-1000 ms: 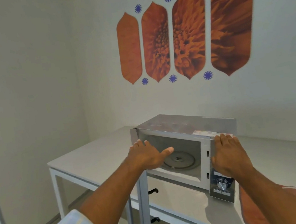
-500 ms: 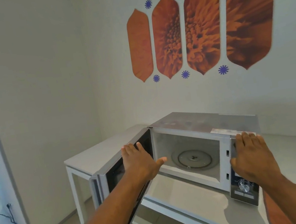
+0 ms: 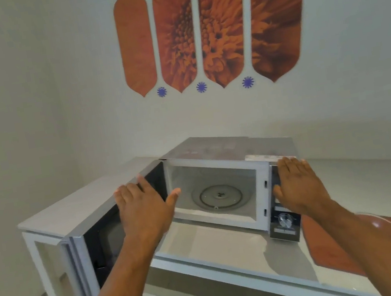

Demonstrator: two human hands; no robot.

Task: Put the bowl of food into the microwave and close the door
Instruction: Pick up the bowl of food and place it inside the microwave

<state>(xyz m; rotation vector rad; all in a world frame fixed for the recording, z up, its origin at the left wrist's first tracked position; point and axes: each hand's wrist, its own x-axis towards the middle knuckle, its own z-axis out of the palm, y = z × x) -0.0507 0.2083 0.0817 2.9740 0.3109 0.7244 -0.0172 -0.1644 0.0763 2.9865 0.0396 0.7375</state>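
Note:
A silver microwave (image 3: 225, 148) stands on a white table (image 3: 90, 202). Its door (image 3: 106, 238) is swung wide open to the left, and the cavity shows only a glass turntable (image 3: 220, 196). My left hand (image 3: 145, 209) lies flat against the door's top inner edge, fingers spread. My right hand (image 3: 297, 183) rests flat on the microwave's upper right front corner, above the control knob (image 3: 284, 220). A clear glass bowl (image 3: 386, 225) sits at the right on an orange mat (image 3: 333, 251), mostly hidden behind my right forearm; its contents are out of sight.
The table runs along the back wall and ends at the left near the door. Bare tabletop lies in front of the microwave opening. Orange flower panels (image 3: 209, 30) hang on the wall above. Floor tiles show below the table's front edge.
The door has swung from half open to wide open under my left hand. My right hand has stayed on the microwave's right corner. The view has shifted closer.

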